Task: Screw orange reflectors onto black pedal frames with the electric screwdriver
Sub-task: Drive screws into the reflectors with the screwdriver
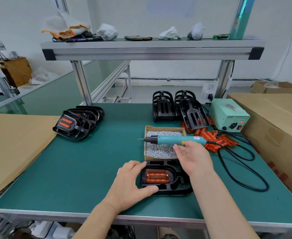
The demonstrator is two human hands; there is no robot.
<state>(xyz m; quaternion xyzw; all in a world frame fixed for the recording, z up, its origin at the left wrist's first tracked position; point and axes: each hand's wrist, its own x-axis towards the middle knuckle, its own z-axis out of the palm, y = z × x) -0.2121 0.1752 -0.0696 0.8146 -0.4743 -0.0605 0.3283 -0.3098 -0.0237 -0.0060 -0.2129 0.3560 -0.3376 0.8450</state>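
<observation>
While the screwdriver [174,140] lies across the screw box [164,128] behind, left hand [129,180] grips the frame [178,181] by its left edge, reflector [157,176] seated inside; right hand [195,158] hovers just above, fingers apart.

The green-topped desk [83,169] carries, near its front edge, a black pedal frame [179,185] lying flat with an orange reflector [157,176] seated in it. Just behind it sits a shallow cardboard box of screws [159,150], with the electric screwdriver [172,140] laid across it. Toward the left lies a leaning row of fitted pedals [79,123]. At the back right stand stacks of bare black frames [164,106], with loose reflectors [217,140], a pale green power unit [228,114] and a looped black cable [253,156] beside them. A cardboard sheet [12,144] overlaps the left edge.
</observation>
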